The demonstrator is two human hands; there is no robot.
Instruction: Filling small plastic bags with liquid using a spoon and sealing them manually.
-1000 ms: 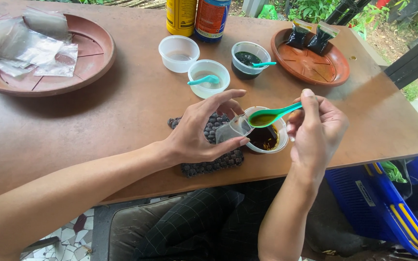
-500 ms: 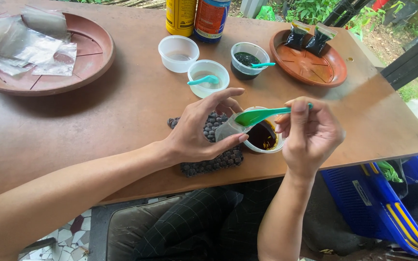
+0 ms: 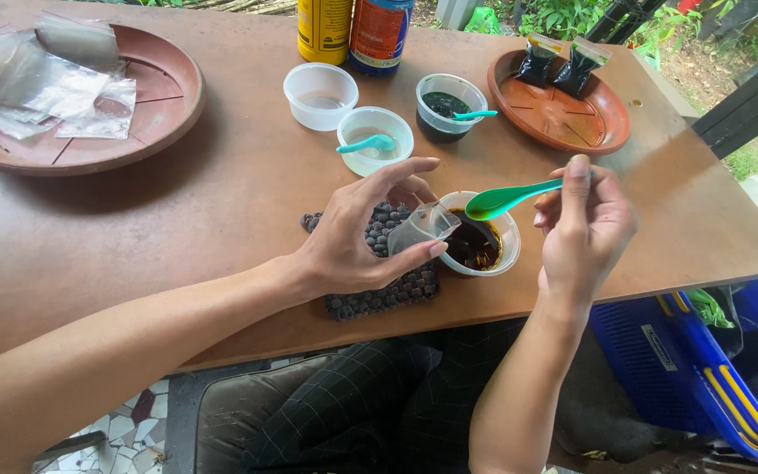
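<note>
My left hand [image 3: 353, 237] is closed around a small clear plastic cup [image 3: 421, 226], thumb below and fingers [image 3: 405, 172] arched above, and the cup is tilted with its mouth toward the white cup of dark liquid [image 3: 482, 244]. This white cup stands on the brown surface [image 3: 221, 202], just beside a dark beaded mat [image 3: 379, 294] that lies under my left hand. My right hand [image 3: 582, 224] pinches the handle of a green spoon [image 3: 506, 198]; its bowl is held above the dark liquid, near the mouth of the clear cup. Further back I see two white cups [image 3: 320, 95], one with a teal spoon [image 3: 367, 143], and a cup with dark green content [image 3: 449, 105]. A brown plate [image 3: 563, 118] carries two dark packets [image 3: 559, 63].
</note>
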